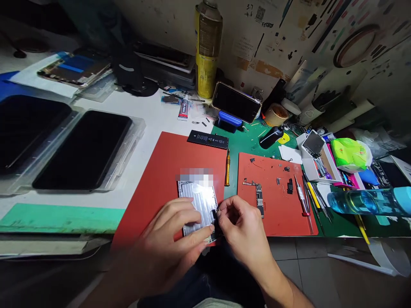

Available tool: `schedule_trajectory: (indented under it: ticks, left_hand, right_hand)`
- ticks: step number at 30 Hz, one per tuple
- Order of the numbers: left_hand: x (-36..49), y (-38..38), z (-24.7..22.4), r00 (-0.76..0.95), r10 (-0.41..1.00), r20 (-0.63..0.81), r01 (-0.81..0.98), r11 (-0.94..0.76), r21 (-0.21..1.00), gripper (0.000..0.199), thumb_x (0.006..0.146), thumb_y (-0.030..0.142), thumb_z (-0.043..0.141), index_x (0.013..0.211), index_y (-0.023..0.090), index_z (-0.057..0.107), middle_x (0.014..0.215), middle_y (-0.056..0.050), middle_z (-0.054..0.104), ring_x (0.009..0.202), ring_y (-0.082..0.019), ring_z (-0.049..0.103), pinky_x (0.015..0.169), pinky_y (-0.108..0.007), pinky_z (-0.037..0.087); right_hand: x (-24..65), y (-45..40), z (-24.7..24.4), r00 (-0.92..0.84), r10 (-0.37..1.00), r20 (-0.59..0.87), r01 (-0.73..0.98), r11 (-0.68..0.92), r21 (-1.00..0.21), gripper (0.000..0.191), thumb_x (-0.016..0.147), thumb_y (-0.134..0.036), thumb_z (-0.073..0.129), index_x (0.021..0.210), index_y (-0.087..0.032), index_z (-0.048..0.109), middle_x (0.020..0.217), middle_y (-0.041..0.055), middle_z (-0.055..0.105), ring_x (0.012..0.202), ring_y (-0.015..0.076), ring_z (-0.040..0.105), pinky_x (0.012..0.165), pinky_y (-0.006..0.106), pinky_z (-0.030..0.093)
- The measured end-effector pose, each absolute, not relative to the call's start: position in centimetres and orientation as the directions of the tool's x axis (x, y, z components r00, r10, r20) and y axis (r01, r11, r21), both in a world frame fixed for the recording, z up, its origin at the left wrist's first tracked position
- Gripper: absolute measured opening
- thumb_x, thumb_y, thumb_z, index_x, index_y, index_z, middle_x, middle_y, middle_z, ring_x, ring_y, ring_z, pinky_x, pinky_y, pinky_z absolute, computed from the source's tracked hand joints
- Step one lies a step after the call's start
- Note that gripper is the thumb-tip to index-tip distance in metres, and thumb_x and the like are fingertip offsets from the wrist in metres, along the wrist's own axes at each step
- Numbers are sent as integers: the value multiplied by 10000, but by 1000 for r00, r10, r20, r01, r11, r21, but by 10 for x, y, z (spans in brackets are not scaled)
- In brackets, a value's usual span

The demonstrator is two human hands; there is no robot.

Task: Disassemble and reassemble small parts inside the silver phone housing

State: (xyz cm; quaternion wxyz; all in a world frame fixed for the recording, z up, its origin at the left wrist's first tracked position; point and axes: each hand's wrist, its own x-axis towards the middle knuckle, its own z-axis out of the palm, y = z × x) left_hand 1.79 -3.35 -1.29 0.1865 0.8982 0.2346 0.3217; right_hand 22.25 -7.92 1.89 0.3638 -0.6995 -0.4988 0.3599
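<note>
An open phone housing (pixel 203 204) with a shiny silver inner face lies at the front of the left red mat, its top end covered by a pixelated patch. My left hand (pixel 173 231) holds it from the left, fingers bent over its face and near its lower end. At its right edge, beside a dark part (pixel 213 217), my right hand (pixel 242 218) has thumb and fingers pinched together. Whatever sits between those fingertips is too small to make out. A black phone battery (pixel 208 139) and a gold screwdriver (pixel 227 167) lie beyond my hands.
On the right red mat (pixel 272 226) are a logic board (pixel 260 200), small parts and tweezers (pixel 302 194). A water bottle (pixel 362 201) lies at the right. Dark screens (pixel 85 149) on plastic cases occupy the left. A phone (pixel 236 102) leans by a spray can (pixel 208 51).
</note>
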Motion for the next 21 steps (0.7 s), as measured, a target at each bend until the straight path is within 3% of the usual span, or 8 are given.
schedule_trajectory:
  ticks: [3, 7, 11, 16, 21]
  left_hand:
    - [24, -43, -19, 705, 527, 475, 364, -844, 394, 253, 988, 212, 620, 1217, 257, 719, 1102, -73, 710, 1207, -314, 619, 1144, -580, 499]
    - [38, -50, -17, 680, 526, 512, 424, -851, 311, 214, 1069, 312, 551, 1191, 216, 699, 1065, -66, 728, 1119, -279, 645, 1194, -529, 456]
    - [44, -50, -7, 698, 476, 535, 390, -879, 274, 180, 1094, 270, 531, 1148, 176, 675, 1054, -51, 726, 1085, -245, 638, 1261, -456, 389]
    - [42, -50, -7, 715, 459, 527, 358, -888, 288, 174, 1063, 201, 589, 1178, 102, 674, 1075, -85, 709, 1153, -264, 600, 1356, -493, 258]
    - [39, -48, -15, 711, 420, 565, 334, -908, 254, 178, 990, 95, 661, 1166, 83, 679, 1110, -118, 680, 1185, -294, 597, 1328, -533, 300]
  right_hand:
    - [223, -78, 18, 240, 959, -147, 433, -242, -868, 128, 900, -214, 561, 798, -228, 636, 741, -8, 655, 632, 138, 578, 567, 233, 420]
    - [223, -78, 17, 236, 958, -160, 433, -251, -866, 130, 907, -208, 554, 810, -229, 638, 753, -6, 658, 649, 143, 577, 586, 238, 433]
    - [222, -80, 18, 238, 960, -147, 445, -243, -862, 146, 919, -177, 542, 810, -227, 625, 758, -9, 655, 664, 143, 588, 603, 240, 430]
    - [220, -78, 16, 240, 966, -99, 467, -204, -860, 174, 894, -91, 540, 812, -224, 617, 765, -16, 660, 676, 136, 604, 626, 232, 442]
    - [216, -81, 16, 254, 966, -39, 519, -170, -837, 193, 905, -57, 551, 854, -218, 645, 803, -11, 682, 711, 140, 634, 661, 238, 462]
